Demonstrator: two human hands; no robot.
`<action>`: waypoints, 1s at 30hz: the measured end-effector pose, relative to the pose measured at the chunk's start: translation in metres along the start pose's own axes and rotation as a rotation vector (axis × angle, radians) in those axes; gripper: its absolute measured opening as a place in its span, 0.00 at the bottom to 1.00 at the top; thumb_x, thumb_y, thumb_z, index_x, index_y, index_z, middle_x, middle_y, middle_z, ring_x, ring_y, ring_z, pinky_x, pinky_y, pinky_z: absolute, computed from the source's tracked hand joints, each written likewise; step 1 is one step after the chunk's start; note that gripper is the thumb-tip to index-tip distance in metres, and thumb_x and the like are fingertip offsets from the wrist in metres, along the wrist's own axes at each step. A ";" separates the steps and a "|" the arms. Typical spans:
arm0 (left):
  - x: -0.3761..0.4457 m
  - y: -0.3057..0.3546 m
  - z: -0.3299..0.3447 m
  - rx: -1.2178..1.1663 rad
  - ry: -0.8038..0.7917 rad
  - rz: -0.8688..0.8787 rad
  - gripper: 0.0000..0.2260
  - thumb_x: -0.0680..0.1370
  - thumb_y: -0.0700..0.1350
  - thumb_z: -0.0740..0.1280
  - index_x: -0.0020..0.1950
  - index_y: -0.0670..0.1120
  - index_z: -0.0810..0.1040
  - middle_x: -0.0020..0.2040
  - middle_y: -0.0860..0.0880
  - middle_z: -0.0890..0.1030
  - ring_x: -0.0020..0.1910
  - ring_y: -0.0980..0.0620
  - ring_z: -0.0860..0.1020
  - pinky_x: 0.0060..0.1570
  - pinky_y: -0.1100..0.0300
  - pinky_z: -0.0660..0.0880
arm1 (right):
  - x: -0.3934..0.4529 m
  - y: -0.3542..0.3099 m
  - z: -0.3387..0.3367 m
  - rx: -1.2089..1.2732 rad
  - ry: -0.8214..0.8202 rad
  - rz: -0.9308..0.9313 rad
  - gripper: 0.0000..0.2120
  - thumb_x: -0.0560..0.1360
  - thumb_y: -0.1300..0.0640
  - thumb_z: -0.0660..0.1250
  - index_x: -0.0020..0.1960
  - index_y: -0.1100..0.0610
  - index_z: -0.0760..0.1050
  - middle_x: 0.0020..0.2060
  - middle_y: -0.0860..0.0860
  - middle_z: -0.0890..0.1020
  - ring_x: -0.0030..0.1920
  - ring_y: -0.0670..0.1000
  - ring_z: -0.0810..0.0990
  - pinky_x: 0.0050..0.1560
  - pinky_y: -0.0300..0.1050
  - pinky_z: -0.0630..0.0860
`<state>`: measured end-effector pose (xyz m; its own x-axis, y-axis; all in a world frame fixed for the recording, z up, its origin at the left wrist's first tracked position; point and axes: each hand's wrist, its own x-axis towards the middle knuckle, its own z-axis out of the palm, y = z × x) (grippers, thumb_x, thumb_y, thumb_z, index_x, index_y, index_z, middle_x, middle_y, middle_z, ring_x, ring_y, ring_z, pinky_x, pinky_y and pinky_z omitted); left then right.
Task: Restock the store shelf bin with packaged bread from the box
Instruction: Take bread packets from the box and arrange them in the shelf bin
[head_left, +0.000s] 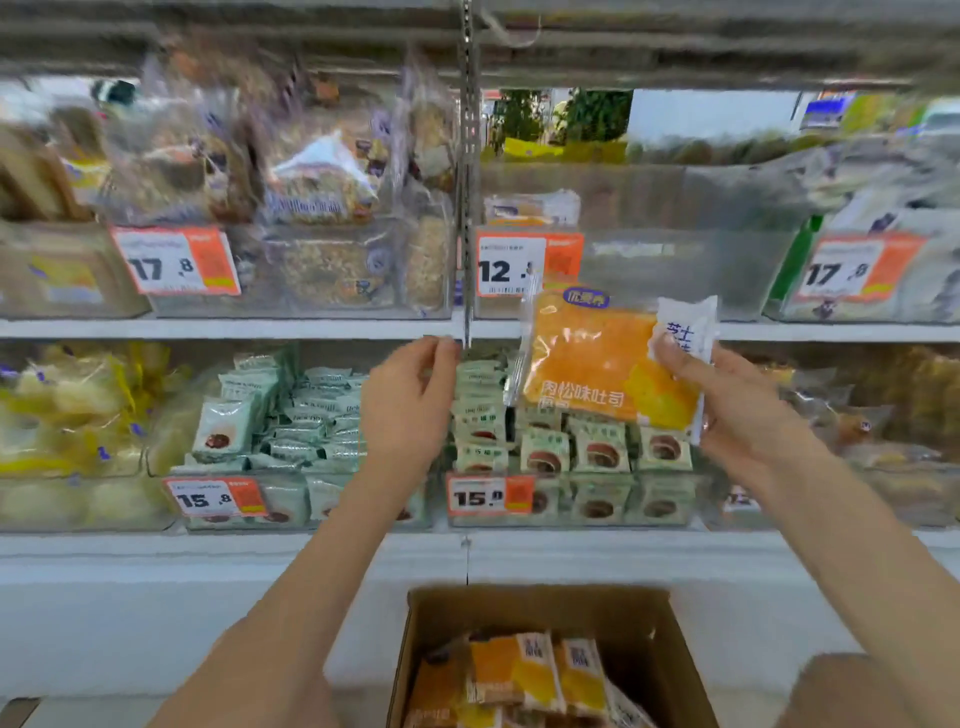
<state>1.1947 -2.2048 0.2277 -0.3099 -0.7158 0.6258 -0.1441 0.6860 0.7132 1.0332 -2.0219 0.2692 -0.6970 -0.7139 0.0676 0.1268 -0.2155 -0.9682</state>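
My right hand (737, 400) holds an orange-and-yellow bread packet (597, 364) by its right end, raised in front of the shelf edge just below the clear bin (691, 270) with the 12 price tag. That bin holds one similar packet (530, 208) at its back left. My left hand (410, 395) is lifted beside the packet, fingers loosely curled and pinched near the metal shelf upright, with nothing in it. The cardboard box (644, 613) stands on the floor below, with several orange bread packets (535, 675) inside.
Clear bins of bagged bread (291, 208) fill the upper shelf left and right. The lower shelf holds bins of small green packets (571, 447) with 15 price tags. A metal upright (469, 156) divides the shelf bays.
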 end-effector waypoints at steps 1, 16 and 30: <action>0.017 0.008 0.004 0.096 0.040 0.115 0.17 0.80 0.51 0.55 0.47 0.44 0.81 0.42 0.47 0.82 0.43 0.46 0.78 0.40 0.54 0.73 | 0.012 -0.022 0.004 -0.002 0.004 -0.043 0.13 0.70 0.54 0.69 0.53 0.57 0.78 0.43 0.52 0.86 0.42 0.49 0.85 0.37 0.42 0.81; 0.136 0.030 0.115 0.537 0.473 0.729 0.13 0.76 0.49 0.61 0.34 0.46 0.74 0.30 0.49 0.74 0.32 0.47 0.72 0.36 0.55 0.61 | 0.234 -0.113 0.052 -0.486 -0.046 -0.087 0.17 0.71 0.63 0.72 0.59 0.63 0.76 0.51 0.58 0.82 0.51 0.55 0.81 0.59 0.52 0.76; 0.134 0.027 0.119 0.503 0.501 0.758 0.14 0.77 0.50 0.58 0.34 0.46 0.73 0.30 0.49 0.71 0.33 0.47 0.70 0.37 0.55 0.61 | 0.278 -0.079 0.074 -1.428 -0.073 -0.372 0.23 0.63 0.57 0.80 0.48 0.56 0.68 0.51 0.54 0.75 0.52 0.54 0.74 0.41 0.43 0.70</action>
<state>1.0376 -2.2670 0.2930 -0.0733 0.0332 0.9968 -0.4855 0.8718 -0.0648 0.8813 -2.2525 0.3818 -0.4912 -0.8063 0.3295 -0.8641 0.4033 -0.3012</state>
